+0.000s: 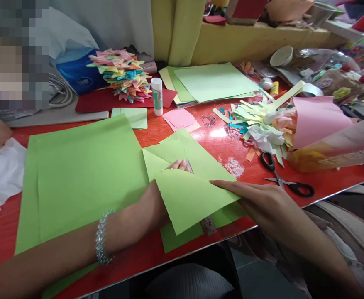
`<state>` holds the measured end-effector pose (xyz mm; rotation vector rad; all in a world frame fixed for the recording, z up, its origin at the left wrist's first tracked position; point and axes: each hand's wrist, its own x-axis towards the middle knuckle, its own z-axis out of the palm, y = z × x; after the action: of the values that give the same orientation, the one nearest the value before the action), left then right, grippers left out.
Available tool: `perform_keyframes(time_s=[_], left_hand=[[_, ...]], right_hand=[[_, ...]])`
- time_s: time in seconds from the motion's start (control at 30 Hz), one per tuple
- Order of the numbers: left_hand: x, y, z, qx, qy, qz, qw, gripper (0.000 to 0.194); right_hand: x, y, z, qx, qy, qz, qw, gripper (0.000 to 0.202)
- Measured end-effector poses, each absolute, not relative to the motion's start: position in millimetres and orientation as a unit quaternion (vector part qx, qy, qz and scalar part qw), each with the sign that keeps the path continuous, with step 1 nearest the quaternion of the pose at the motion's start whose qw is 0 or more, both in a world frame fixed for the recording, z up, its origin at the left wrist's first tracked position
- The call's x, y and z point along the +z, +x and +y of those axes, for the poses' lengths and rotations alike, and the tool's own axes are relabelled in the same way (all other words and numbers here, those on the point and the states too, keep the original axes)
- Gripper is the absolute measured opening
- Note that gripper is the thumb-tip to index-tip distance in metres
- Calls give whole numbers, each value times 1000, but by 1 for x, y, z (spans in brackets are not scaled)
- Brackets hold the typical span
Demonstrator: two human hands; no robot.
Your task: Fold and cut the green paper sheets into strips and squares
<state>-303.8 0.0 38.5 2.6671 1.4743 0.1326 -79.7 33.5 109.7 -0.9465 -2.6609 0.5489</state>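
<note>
At the near edge of the glossy red table [200, 132], a lifted flap of light green paper [194, 203] lies directly to the left of the right hand [258, 195] and over the left hand [179, 165], so each hand meets it from a different side. Beneath it, a narrow, clear, ruler-like strip [208, 225] shows at both ends, its long axis running away from the person and leaning slightly left, roughly across the line between the two hands. The left hand is nearer to this strip: its fingertips show just beside the far end, bunched close together, while the palm is covered — whether it grips or only presses cannot be told. The right hand appears closed on the flap's right-hand corner, fingers nearly straight and together along the upper side, with the thumb mostly out of sight. The flap's upper left edge looks ragged. More light green paper sheets [197, 149] lie under the hands on the tabletop, and a broad stack of green paper [88, 178] spreads to the left, below the bracelet arm in part. Black-handled metal scissors [279, 177] lie half open just beyond the right hand — untouched.
</note>
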Motion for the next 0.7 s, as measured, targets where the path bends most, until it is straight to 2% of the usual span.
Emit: perform_keyframes(time_s=[0.17, 0.33, 0.47, 0.5, 0.6, 0.7], left_hand=[[23, -313, -9, -18, 892, 446, -67, 57], [36, -314, -8, -13, 882, 460, -98, 53], [49, -309, 1, -31, 884, 459, -80, 46], [52, -308, 2, -27, 885, 458, -77, 52], [57, -305, -1, -5, 879, 470, -74, 90], [60, -303, -5, 2, 876, 478, -64, 100]], right_hand=[[114, -79, 21, 197, -300, -923, 138, 40], [124, -76, 7, 218, -249, -934, 135, 37], [129, -72, -2, 205, -213, -945, 137, 35], [129, -70, -4, 204, -206, -947, 135, 35], [131, -67, -10, 207, -175, -952, 143, 37], [129, -65, -17, 217, -145, -951, 165, 37]])
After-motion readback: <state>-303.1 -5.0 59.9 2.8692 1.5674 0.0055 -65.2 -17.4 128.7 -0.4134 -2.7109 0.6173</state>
